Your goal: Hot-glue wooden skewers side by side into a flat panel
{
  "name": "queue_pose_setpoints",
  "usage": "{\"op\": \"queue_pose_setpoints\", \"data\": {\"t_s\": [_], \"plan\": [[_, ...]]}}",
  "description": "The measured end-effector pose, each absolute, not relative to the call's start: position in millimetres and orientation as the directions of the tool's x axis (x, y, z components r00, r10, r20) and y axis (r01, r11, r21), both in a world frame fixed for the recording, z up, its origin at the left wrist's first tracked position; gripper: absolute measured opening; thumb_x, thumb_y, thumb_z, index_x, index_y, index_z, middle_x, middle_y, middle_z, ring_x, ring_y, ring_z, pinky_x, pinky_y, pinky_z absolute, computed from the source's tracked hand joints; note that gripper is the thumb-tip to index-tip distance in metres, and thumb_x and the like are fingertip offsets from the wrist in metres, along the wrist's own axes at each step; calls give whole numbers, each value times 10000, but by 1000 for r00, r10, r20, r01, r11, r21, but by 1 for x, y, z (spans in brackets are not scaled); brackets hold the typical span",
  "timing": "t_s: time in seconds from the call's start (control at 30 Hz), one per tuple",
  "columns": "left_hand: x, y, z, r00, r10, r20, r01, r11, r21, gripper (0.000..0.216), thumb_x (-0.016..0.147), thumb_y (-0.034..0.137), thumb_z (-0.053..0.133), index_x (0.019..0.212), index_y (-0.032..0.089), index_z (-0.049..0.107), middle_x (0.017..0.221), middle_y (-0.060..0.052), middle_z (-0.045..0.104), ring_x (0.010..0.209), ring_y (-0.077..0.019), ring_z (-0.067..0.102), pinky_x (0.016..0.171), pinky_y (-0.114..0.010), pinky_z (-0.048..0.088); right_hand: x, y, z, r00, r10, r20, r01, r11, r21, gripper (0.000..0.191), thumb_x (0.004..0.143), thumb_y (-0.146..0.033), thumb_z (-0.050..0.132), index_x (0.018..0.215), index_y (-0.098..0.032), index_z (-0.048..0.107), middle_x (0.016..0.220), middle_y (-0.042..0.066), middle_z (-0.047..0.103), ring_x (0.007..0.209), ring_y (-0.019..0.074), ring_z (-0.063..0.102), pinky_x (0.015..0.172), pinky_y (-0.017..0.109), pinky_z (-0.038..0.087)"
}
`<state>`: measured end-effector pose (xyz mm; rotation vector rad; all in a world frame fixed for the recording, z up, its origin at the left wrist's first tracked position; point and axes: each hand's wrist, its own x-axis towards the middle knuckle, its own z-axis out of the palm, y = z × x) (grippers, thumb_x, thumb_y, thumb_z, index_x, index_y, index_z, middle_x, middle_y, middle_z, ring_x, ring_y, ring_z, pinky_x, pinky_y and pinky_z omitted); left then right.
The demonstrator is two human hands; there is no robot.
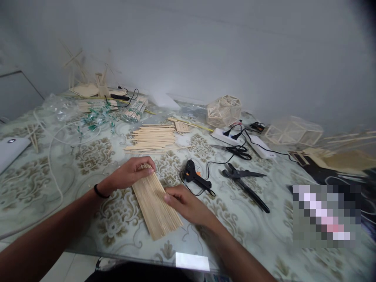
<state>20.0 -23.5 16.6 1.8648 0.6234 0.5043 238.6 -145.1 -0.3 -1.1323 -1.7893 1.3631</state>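
Observation:
A flat panel of thin wooden sticks point(156, 205) laid side by side is held at a slant above the table's front part. My left hand point(132, 171), with a black band at the wrist, is closed around its far end, thumb on top. On the panel's right edge my right hand point(183, 203) is closed, its thumb on the upper face and the other fingers partly hidden. Beyond the panel lies a pile of loose sticks point(154, 136). A black glue gun point(195, 176) rests to the right of my hands, and pliers point(245, 184) lie past it.
Scissors point(235, 150) lie near a white power strip point(227, 137) with black plugs and cords. Stick-built frames point(225, 110) stand at the back right. Packaged sticks point(136, 109) and crumpled plastic point(60, 107) are at the back left. A white cable point(53, 168) crosses the left side.

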Motion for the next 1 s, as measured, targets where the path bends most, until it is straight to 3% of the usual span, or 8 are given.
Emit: {"op": "queue_pose_setpoints", "data": {"t_s": [0.3,0.57,1.0], "plan": [[24,-27,12,789,613,40,227,-352,908,286,971,445,561,941,173,643,908,-23,676,793,-146,577,701,-242,436,236,-145,0,-361,924,-124,280,-20,-960,544,987,-553,513,611,-226,293,610,-61,227,557,95,249,530,290,182],[23,-28,17,786,615,63,205,-356,912,283,964,438,567,922,167,635,883,-20,663,796,-144,574,718,-243,438,236,-145,2,-384,923,-31,266,79,-961,572,971,-603,561,621,-219,322,620,-63,256,579,94,249,533,285,182],[25,-31,12,797,603,31,232,-353,907,300,977,462,552,1009,176,638,910,-17,648,729,-127,533,656,-237,422,234,-146,-3,-306,948,-92,334,16,-942,563,998,-568,507,614,-222,286,607,-61,230,560,93,241,524,289,182]]}}
